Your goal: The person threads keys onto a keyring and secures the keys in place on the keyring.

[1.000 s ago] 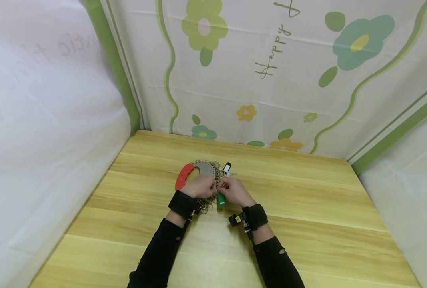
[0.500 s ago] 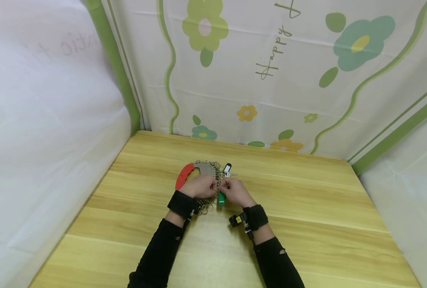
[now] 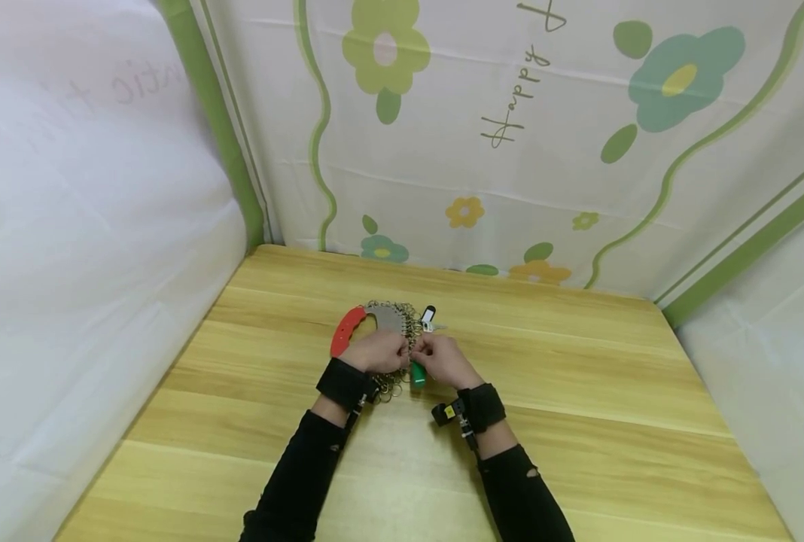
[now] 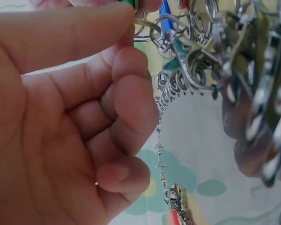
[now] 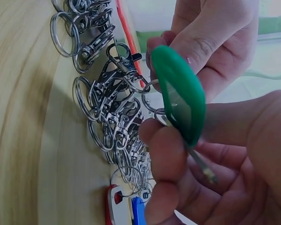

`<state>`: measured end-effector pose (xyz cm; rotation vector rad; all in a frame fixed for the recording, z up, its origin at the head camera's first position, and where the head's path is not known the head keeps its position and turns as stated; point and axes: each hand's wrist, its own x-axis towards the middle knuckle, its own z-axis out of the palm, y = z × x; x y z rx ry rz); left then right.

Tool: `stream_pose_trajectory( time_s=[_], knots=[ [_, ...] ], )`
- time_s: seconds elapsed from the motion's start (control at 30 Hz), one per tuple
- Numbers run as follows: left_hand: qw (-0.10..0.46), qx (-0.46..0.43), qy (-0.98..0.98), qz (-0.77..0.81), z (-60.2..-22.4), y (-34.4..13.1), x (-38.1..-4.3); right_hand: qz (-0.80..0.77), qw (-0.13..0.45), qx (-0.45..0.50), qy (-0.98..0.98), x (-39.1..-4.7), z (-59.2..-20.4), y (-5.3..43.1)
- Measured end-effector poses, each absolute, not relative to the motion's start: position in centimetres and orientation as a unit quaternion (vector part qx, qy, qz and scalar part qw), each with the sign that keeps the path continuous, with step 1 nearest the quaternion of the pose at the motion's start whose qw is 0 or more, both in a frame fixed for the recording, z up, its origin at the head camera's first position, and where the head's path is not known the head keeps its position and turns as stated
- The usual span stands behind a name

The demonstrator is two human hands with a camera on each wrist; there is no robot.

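Note:
A grey metal plate with a red handle lies on the table, its curved edge lined with snap hooks and rings. My left hand reaches over the plate. In the left wrist view, its thumb and index finger pinch a key ring beside the hooks. Facing it, my right hand pinches a key with a green tag at the ring end. The tag hangs below the fingertips in the head view. Both hands' fingertips nearly meet, and the tag partly hides them in the right wrist view.
Just beyond my right hand lies a black tag with a white label, a key beside it. A red tag and a blue tag hang among the rings. Flower-printed cloth walls in the wooden table.
The green tag has shifted very slightly under my right fingertips. Both hands otherwise keep the same place and grip.

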<state>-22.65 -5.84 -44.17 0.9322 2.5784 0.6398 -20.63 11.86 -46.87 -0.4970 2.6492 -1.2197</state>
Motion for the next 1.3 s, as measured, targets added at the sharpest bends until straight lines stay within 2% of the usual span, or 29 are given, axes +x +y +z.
stream_pose_trajectory(
  time_s=[0.47, 0.97, 1.3],
  knots=[
    [0.178, 0.330, 0.899, 0.226, -44.29, -5.77, -22.90, -0.403, 0.078, -0.179, 0.894, -20.54, -46.43, 11.87],
    [0.171, 0.320, 0.908, 0.208, -44.58, -5.65, -22.89, -0.398, 0.061, -0.206, 0.892, -20.57, -46.84, 12.01],
    [0.171, 0.311, 0.911, 0.209, -44.82, -5.63, -22.83, -0.394, 0.079, -0.205, 0.892, -20.32, -46.28, 11.78]
  ],
)
